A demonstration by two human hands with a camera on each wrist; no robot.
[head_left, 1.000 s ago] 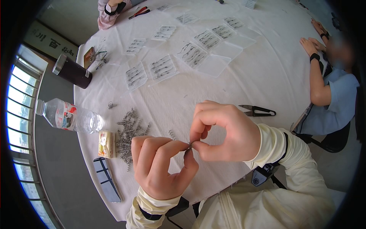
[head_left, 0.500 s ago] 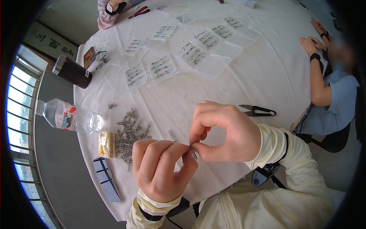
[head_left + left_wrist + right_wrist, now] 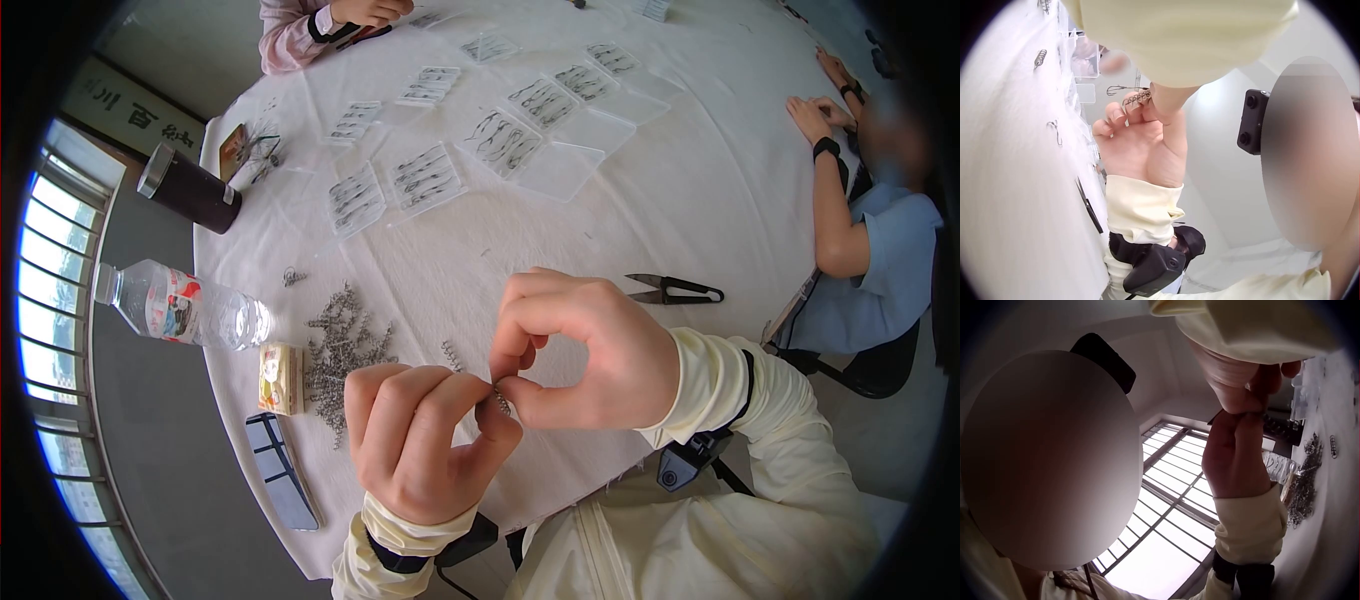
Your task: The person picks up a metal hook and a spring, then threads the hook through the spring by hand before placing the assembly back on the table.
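Note:
My left hand and right hand meet at the fingertips above the white table. Between them they pinch a small coiled wire spring. In the left wrist view this spring shows beside the right hand's fingers, with a thin wire hook sticking out beyond it. The fingertips hide where the wires join. Another loose spring lies on the cloth just behind the left hand. To its left is a tangled pile of wire springs.
Left side: a water bottle, a small packet, a phone and a dark tumbler. Black thread snips lie beyond my right hand. Several clear boxes of hooked rigs stand farther back. Two people sit around the table.
The spring has come into view below the fingertips and turned slightly, while both hands stay nearly in place. At the back left, the pink-sleeved person's hand has moved over the red pliers.

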